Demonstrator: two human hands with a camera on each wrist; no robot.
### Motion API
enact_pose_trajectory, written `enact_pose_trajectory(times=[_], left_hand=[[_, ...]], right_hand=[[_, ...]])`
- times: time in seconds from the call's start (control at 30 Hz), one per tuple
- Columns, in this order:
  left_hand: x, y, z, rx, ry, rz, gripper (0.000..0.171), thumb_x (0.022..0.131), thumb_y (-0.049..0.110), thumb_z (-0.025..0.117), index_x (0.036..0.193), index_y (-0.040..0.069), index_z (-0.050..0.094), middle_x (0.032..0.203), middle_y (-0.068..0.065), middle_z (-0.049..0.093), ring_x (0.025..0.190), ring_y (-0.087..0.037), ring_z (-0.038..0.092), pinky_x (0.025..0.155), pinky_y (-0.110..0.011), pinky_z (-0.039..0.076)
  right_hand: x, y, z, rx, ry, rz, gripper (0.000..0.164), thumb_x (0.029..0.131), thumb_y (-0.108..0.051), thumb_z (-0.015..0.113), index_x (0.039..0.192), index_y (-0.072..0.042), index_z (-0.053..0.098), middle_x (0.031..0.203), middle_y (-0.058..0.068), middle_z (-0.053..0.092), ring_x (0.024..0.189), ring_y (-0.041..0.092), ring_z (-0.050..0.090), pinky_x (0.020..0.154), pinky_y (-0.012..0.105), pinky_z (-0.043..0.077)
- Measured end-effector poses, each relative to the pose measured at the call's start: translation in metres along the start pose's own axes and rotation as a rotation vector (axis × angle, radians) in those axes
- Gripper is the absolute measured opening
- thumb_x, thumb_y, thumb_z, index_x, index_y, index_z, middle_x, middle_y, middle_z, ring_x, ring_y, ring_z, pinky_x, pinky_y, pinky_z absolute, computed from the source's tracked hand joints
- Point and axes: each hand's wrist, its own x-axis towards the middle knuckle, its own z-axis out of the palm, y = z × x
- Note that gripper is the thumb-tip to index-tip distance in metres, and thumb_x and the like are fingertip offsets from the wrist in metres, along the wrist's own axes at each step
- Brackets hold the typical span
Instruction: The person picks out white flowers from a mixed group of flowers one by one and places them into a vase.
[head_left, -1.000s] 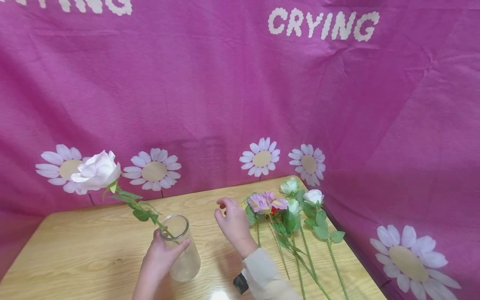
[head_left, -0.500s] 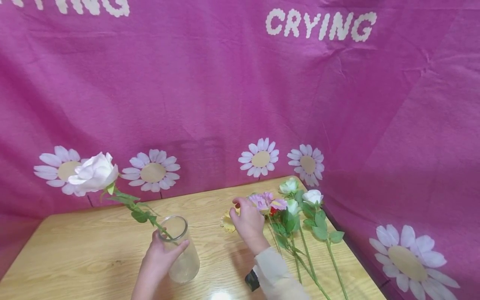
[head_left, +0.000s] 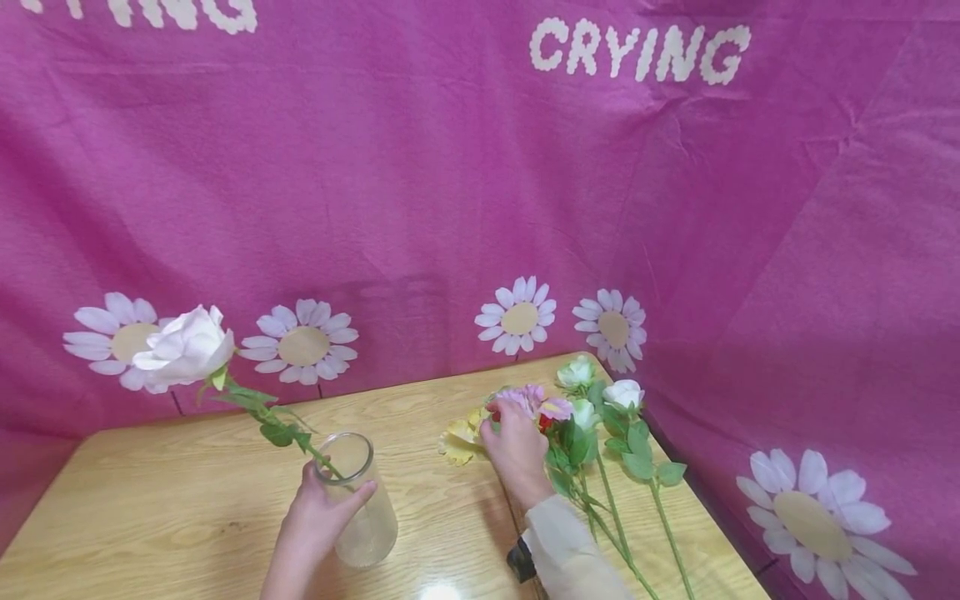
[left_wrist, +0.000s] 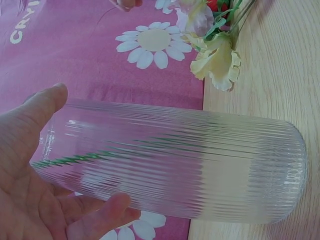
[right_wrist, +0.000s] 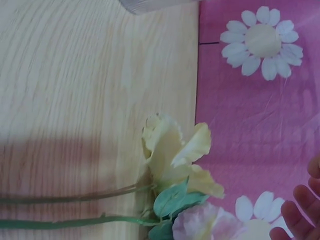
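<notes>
Near its rim, a clear ribbed glass vase (head_left: 369, 529) is held upright by my left hand (head_left: 318, 510), thumb on one side and fingers on the other (left_wrist: 100, 217). One white rose (head_left: 187, 348) stands in it, leaning far left; its green stem shows through the glass in the left wrist view. My right hand (head_left: 517, 457) is over the flowers lying on the right, its fingers loosely bent beside a yellow flower (right_wrist: 167, 150) and a pink flower (right_wrist: 207, 222). The right wrist view shows its fingertips (right_wrist: 300, 217) above these blooms, with nothing between them.
Several white roses (head_left: 624, 393) with long leafy stems lie at the table's right side, and a bit of red bloom (head_left: 546, 423) shows among them. Behind the wooden table (head_left: 180, 492) hangs a pink cloth (head_left: 390, 183) printed with daisies and lettering.
My right hand has moved right, from beside the vase to over the flowers, and the yellow flower now shows to its left. My left hand, the vase and the rose stay nearly still.
</notes>
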Motion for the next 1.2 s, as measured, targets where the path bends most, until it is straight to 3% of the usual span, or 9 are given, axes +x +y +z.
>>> enact_pose_trajectory(times=[0.4,0.73,1.03,1.2], left_hand=[[-0.002,0.0,0.0,-0.008,0.0,-0.016,0.087,0.077,0.045,0.066,0.13,-0.008,0.022,0.122,-0.035,0.043,0.111,-0.051,0.039,0.088,-0.061,0.033],[-0.001,0.0,0.0,-0.005,-0.002,-0.009,0.085,0.077,0.044,0.066,0.129,-0.007,0.023,0.121,-0.034,0.044,0.11,-0.05,0.041,0.085,-0.06,0.035],[-0.002,0.0,0.0,-0.007,0.011,0.005,0.084,0.077,0.043,0.066,0.129,-0.007,0.024,0.121,-0.034,0.044,0.11,-0.05,0.041,0.086,-0.06,0.034],[-0.002,-0.001,0.0,-0.009,0.014,0.005,0.084,0.077,0.043,0.066,0.129,-0.007,0.024,0.121,-0.034,0.044,0.11,-0.05,0.041,0.087,-0.06,0.034]], right_hand=[[0.001,0.023,-0.003,-0.064,0.052,0.066,0.014,0.078,-0.022,0.061,0.091,-0.016,0.065,0.08,-0.004,0.061,0.07,0.018,0.061,0.051,0.041,0.044],[0.004,0.046,-0.009,-0.053,0.036,0.115,0.02,0.078,-0.027,0.061,0.094,-0.015,0.063,0.085,-0.001,0.062,0.072,0.02,0.061,0.051,0.041,0.043],[0.007,0.058,-0.016,-0.025,0.101,0.118,0.019,0.075,-0.02,0.061,0.092,-0.012,0.064,0.075,0.0,0.058,0.065,0.018,0.057,0.047,0.036,0.04],[0.007,0.064,-0.02,-0.012,0.096,0.139,0.018,0.077,-0.02,0.062,0.091,-0.01,0.063,0.081,0.002,0.061,0.071,0.02,0.058,0.053,0.038,0.042]])
